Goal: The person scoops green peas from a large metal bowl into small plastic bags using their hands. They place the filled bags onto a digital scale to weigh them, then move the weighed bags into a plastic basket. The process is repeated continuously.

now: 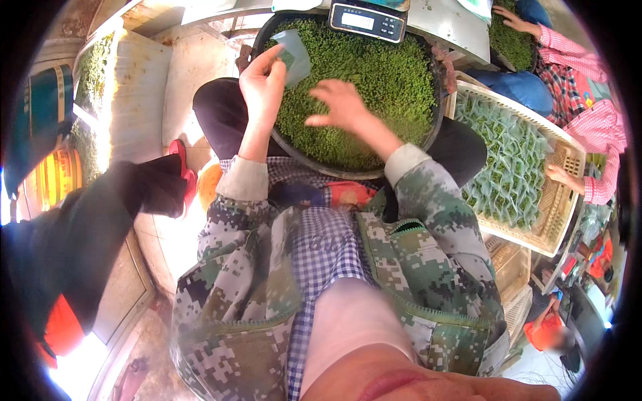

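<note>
My left hand [265, 82] pinches the edge of a small clear plastic bag [297, 57] between thumb and fingers; some green shows in or through the bag. Below the bag stands a large round dark tub [328, 174] filled with small green peppercorn-like berries [396, 75]. Over the middle of the berries is my right hand [341, 106], its fingers spread and slightly blurred, with nothing seen in it. A digital scale [367, 22] sits at the tub's far rim, its display lit.
To the right, a cream plastic crate [564, 235] holds rows of filled bags [504, 160]. A co-worker's hand [564, 175] touches its far side; another hand [516, 21] reaches over a second tub. A person in dark trousers [150, 188] stands at left. A metal table [451, 25] lies ahead.
</note>
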Demonstrator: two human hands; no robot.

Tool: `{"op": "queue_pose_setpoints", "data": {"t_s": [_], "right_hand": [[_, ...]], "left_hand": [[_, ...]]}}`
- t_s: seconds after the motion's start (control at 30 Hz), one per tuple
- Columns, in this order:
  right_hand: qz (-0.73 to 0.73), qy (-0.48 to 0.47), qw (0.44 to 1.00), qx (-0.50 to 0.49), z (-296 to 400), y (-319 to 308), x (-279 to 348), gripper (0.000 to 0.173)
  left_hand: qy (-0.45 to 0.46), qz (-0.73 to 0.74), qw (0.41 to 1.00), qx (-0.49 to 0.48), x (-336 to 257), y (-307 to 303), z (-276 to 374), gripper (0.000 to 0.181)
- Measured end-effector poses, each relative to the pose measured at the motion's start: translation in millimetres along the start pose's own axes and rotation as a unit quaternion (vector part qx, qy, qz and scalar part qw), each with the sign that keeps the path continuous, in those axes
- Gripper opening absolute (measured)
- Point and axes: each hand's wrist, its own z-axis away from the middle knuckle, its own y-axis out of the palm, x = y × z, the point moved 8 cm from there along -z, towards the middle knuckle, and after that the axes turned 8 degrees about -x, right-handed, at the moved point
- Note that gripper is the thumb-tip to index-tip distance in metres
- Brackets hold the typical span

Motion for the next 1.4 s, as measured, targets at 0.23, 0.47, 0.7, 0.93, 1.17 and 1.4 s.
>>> {"op": "queue_pose_setpoints", "data": {"t_s": [0.23,0.47,0.7,0.93,1.17,1.4], "right_hand": [[-0.086,-0.039,0.993,0.073,41.2,-16.5,20.3,0.047],[-0.403,0.285,0.849,-0.189,31.9,-52.3,-70.9,0.031],[-0.883,0.18,0.333,-0.278,17.9,-132.9,-27.3,0.034],[-0.75,0.263,0.433,-0.425,44.3,-127.7,-57.8,0.038],[-0.679,0.217,0.545,-0.441,41.8,-149.8,-51.8,0.039],[-0.565,0.193,0.582,-0.552,35.7,-167.3,-40.5,0.037]], "left_hand": [[0.012,0.034,0.999,0.012,-4.4,-6.5,6.1,0.027],[0.0,-0.002,0.999,0.043,-10.6,17.4,20.8,0.024],[0.136,-0.123,0.972,0.146,-28.1,94.0,62.5,0.026],[-0.084,-0.028,0.985,0.151,13.4,112.0,64.0,0.022],[-0.064,-0.059,0.971,0.222,12.4,136.8,75.5,0.025],[-0.118,-0.016,0.972,0.203,8.7,131.9,76.6,0.027]]}}
